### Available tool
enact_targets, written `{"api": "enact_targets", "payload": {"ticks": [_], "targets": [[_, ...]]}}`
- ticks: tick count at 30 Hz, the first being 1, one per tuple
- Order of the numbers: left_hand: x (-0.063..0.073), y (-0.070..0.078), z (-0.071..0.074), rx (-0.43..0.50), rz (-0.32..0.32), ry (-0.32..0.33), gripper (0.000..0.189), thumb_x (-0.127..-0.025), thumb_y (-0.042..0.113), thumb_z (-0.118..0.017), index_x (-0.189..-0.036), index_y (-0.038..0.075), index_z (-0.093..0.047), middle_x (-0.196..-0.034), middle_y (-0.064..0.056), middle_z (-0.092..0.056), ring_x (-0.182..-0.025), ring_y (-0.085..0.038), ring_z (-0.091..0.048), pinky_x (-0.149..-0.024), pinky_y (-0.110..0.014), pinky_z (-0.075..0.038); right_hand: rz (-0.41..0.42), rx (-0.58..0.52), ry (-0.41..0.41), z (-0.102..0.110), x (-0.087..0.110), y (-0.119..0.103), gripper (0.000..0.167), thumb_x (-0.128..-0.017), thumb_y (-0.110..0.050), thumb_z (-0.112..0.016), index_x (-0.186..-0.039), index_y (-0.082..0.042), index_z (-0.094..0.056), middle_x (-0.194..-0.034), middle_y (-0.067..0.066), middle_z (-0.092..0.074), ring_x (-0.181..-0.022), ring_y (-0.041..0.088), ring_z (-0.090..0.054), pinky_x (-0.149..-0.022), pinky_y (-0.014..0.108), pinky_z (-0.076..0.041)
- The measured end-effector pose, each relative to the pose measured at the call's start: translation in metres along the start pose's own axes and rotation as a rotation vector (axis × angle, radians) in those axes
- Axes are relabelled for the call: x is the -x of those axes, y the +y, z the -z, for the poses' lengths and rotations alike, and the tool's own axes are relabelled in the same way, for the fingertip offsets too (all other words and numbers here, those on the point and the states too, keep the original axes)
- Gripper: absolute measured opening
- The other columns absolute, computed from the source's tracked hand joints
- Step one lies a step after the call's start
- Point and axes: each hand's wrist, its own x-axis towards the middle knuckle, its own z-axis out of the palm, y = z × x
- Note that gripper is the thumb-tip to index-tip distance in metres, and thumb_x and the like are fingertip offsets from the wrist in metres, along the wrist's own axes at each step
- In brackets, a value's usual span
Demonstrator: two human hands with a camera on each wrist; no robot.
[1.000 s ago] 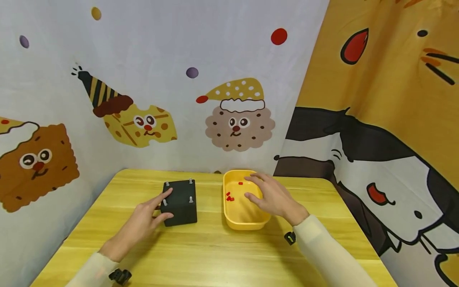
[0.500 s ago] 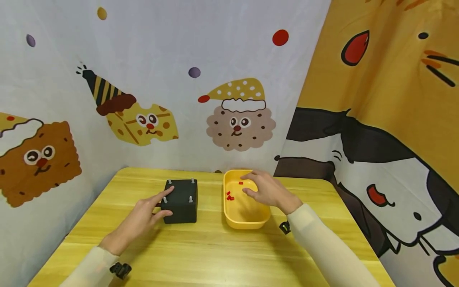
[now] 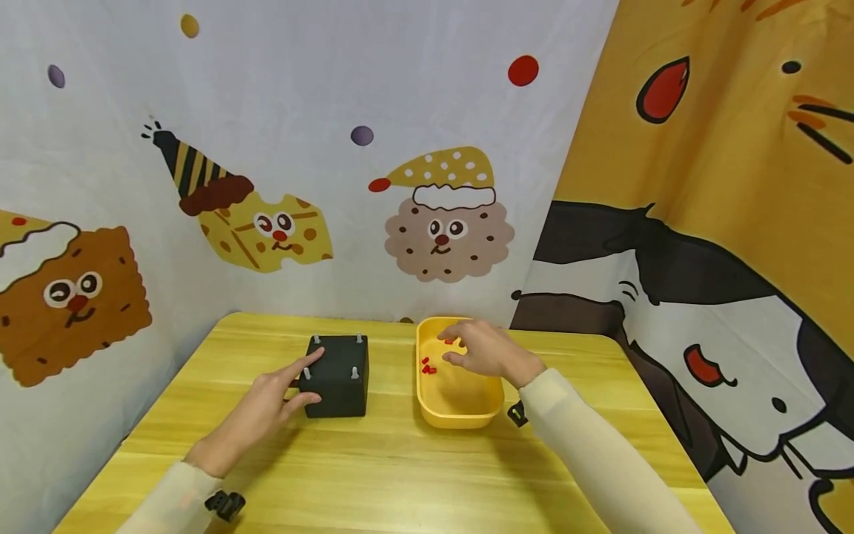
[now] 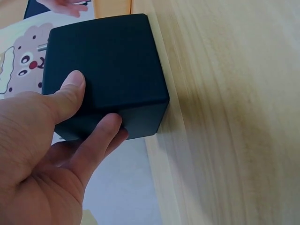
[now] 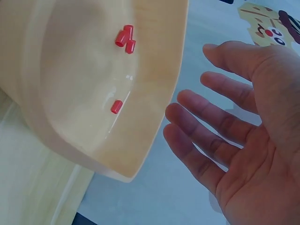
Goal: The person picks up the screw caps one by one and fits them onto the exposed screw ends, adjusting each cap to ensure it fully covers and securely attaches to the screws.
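A black box point(image 3: 336, 376) stands on the table with several short grey pegs point(image 3: 355, 372) sticking up from its top. My left hand point(image 3: 256, 408) holds the box at its left side; in the left wrist view the thumb lies on one face of the black box point(image 4: 105, 61) and the fingers on the adjoining one. To the right is a yellow tray point(image 3: 460, 421) with several small red cylindrical pieces point(image 3: 425, 369) inside. Over the tray's back part hovers my right hand point(image 3: 490, 348). In the right wrist view that right hand point(image 5: 234, 140) has spread, slightly bent fingers with nothing between them.
The wooden table point(image 3: 394, 475) ends just behind the box and the tray, in front of a printed curtain point(image 3: 300, 89). A second, orange curtain point(image 3: 720, 163) hangs along the right side. Black straps point(image 3: 225, 506) sit at both wrists.
My right hand has moved left over the tray, and now partly covers one red piece in the head view. The left hand keeps its hold on the box.
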Motion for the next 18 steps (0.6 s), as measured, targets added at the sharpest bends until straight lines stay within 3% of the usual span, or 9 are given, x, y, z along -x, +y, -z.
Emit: {"api": "enact_targets", "payload": {"ticks": [1,4,6,11,15,18], "targets": [[0.000,0.000,0.000,0.004,0.004,0.000,0.080,-0.104,0.019,-0.087,-0.175,0.005,-0.052,-0.083,-0.002,-0.077,-0.049,0.006,-0.030,-0.065,-0.022,-0.046,0.003,0.000,-0.005,-0.001,-0.002,0.000,0.039,-0.110,-0.027,-0.085,-0.145,-0.013,-0.082,-0.142,0.007,-0.084,-0.125,0.031,-0.081,-0.106,0.051,-0.069],[0.001,0.000,0.000,0.005,-0.005,0.010,0.080,-0.103,0.017,-0.088,-0.174,0.004,-0.053,-0.098,-0.013,-0.084,-0.049,0.006,-0.031,-0.066,-0.022,-0.046,0.013,-0.001,-0.027,-0.004,-0.007,0.001,0.038,-0.109,-0.027,-0.086,-0.144,-0.012,-0.082,-0.137,0.007,-0.086,-0.124,0.031,-0.082,-0.107,0.051,-0.069],[0.002,0.000,0.000,0.012,-0.006,0.013,0.080,-0.103,0.016,-0.088,-0.174,0.003,-0.053,-0.098,-0.016,-0.084,-0.049,0.007,-0.030,-0.064,-0.021,-0.046,0.018,-0.013,-0.035,-0.007,-0.010,0.002,0.037,-0.108,-0.026,-0.086,-0.142,-0.011,-0.083,-0.135,0.010,-0.086,-0.121,0.033,-0.083,-0.106,0.051,-0.070],[0.001,-0.001,0.000,0.013,-0.002,0.018,0.080,-0.102,0.015,-0.088,-0.174,0.004,-0.053,-0.092,-0.011,-0.084,-0.051,0.007,-0.035,-0.062,-0.021,-0.046,0.016,-0.033,-0.048,-0.012,-0.017,0.005,0.036,-0.107,-0.024,-0.087,-0.141,-0.010,-0.084,-0.134,0.014,-0.087,-0.110,0.032,-0.087,-0.102,0.050,-0.071],[0.001,-0.001,0.000,0.008,0.003,0.014,0.079,-0.102,0.016,-0.089,-0.173,0.004,-0.055,-0.110,-0.019,-0.088,-0.056,0.006,-0.043,-0.064,-0.021,-0.046,0.018,-0.036,-0.073,-0.013,-0.023,0.006,0.038,-0.108,-0.025,-0.086,-0.142,-0.008,-0.083,-0.137,0.015,-0.086,-0.114,0.033,-0.086,-0.105,0.051,-0.070],[-0.001,-0.001,0.001,0.018,0.004,0.006,0.079,-0.103,0.016,-0.088,-0.174,0.005,-0.054,-0.096,-0.015,-0.086,-0.053,0.006,-0.039,-0.062,-0.021,-0.045,0.012,-0.038,-0.081,-0.013,-0.026,0.006,0.039,-0.108,-0.024,-0.086,-0.143,-0.006,-0.082,-0.138,0.015,-0.086,-0.118,0.034,-0.085,-0.107,0.054,-0.069]]}}
